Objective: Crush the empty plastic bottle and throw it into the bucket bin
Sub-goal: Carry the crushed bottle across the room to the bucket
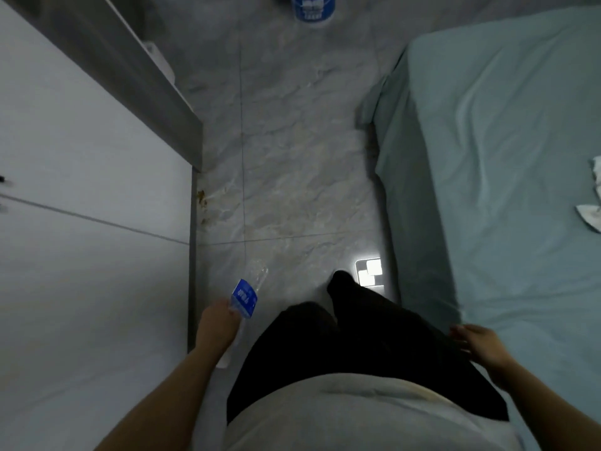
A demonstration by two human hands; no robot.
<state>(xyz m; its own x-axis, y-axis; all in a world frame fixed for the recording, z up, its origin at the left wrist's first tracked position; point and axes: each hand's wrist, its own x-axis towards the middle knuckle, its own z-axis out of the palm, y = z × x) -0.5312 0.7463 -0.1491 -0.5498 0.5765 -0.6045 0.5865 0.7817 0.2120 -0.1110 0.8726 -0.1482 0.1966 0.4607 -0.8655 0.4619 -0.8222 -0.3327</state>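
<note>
Standing in a narrow aisle, view straight down. Left hand point(217, 330) at about 8 o'clock, fingers wrapped around the lower body of a clear plastic bottle point(247, 296) with a blue label; the bottle tilts up and away toward 1 o'clock from the hand, its far end transparent against the tile, its white cap end poking out below the hand. Bottle shape blurred (cannot tell whether it is crushed). Right hand point(478, 345) at about 4 o'clock, fingers loosely spread, holding nothing, over the edge of the bed point(507, 151) with its pale green sheet. Crumpled white paper point(593, 203) on the sheet near 3 o'clock. White cabinet point(81, 190) fills the 9 o'clock side. Marbled tile floor point(292, 141) runs up the centre. Blue-and-white bucket bin point(313, 6) at 12 o'clock, cut by the top edge, well apart from the bottle. Black trouser legs point(357, 330) centre-low, one foot forward beside a bright ceiling-light reflection point(369, 271) on the tile.
</note>
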